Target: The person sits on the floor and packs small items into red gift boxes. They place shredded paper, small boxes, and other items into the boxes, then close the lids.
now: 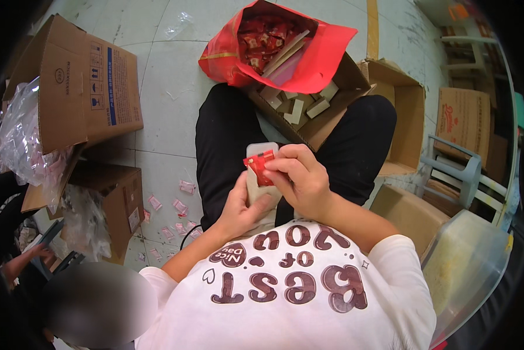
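Observation:
In front of my body, my left hand [242, 205] is wrapped round a small, pale, rounded box [262, 148]. My right hand [304, 179] pinches a small red packet [264, 163] against the upper part of this box. Whether the packet is partly inside the box I cannot tell, as fingers cover the edge. Beyond my knees a large red bag [327, 55] gapes, with many small red packets [260, 42] and some flat pale strips in it. It rests on an opened cardboard box [345, 87] holding several pale blocks [317, 108].
Small pink packets [180, 207] lie scattered on the tiled floor at left. Cardboard cartons [89, 96] with clear plastic bags [25, 131] stand there, near another person's hand [31, 255]. On the right are a clear plastic bin [478, 251], a grey-blue plastic frame [471, 178] and a carton [463, 119].

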Tool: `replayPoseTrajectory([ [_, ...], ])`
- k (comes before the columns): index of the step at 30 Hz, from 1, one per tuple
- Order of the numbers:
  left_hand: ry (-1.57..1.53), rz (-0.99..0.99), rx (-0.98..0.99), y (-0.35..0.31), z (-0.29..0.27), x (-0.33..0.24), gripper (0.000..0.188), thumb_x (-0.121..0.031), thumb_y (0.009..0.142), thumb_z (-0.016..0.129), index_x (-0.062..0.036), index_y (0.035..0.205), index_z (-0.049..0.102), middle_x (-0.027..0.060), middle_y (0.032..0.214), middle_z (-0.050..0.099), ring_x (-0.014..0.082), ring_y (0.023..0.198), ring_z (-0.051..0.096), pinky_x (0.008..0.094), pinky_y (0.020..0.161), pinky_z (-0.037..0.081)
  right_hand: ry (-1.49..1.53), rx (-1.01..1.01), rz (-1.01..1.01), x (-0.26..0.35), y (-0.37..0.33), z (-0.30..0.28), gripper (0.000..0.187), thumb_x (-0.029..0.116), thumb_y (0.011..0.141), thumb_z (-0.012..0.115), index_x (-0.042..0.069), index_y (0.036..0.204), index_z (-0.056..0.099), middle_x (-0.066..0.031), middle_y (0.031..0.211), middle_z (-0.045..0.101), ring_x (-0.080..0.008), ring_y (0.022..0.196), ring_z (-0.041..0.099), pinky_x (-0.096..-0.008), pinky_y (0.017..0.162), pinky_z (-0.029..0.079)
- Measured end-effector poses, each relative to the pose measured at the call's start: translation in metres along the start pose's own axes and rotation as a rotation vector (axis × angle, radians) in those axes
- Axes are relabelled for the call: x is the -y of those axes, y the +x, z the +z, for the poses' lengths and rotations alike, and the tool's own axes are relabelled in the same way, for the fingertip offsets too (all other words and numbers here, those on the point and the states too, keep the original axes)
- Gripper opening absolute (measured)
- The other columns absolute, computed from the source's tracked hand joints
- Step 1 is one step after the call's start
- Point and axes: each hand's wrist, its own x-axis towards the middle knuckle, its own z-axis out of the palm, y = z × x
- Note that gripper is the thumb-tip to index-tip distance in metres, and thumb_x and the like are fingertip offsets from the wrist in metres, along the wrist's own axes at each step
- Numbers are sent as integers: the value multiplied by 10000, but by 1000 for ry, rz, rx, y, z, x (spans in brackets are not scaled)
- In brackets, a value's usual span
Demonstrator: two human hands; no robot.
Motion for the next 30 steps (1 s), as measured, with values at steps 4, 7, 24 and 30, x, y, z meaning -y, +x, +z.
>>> replayPoseTrajectory([
  [4, 205, 93, 79, -13, -4, 10, 569, -92, 855, 537, 19, 1327, 240, 128, 1150, 512, 176, 1020, 511, 293, 909, 389, 60, 102, 73, 12, -25, -20, 246, -58, 676, 687, 7, 901, 609, -121, 920, 585, -221, 749, 617, -278, 670, 503],
  [7, 475, 292, -32, -21, 5, 14, 665, -88, 855, 525, 36, 1363, 115, 166, 1156, 512, 222, 1035, 529, 301, 920, 387, 205, 237, 251, 21, -17, -24, 356, -27, 693, 639, 64, 1035, 597, -80, 954, 585, -210, 770, 617, -392, 858, 415],
  [24, 401, 211, -324, -80, 17, 75, 146, -70, 902, 452, -7, 1018, 515, 195, 1017, 480, 328, 920, 604, 390, 782, 493, -307, 226, 1030, -157, -102, 145, 420, 266, 812, 633, 20, 1125, 500, -138, 1101, 539, -255, 1090, 459, -356, 902, 387],
  [30, 465, -25, -17, -52, 15, 76, 301, -57, 807, 592, -49, 1106, 566, 250, 1134, 529, 367, 1001, 555, 401, 846, 450, -237, 153, 1438, -291, -201, 203, 493, 161, 781, 595, 74, 1224, 397, -158, 1118, 501, -304, 1074, 485, -390, 884, 404],
])
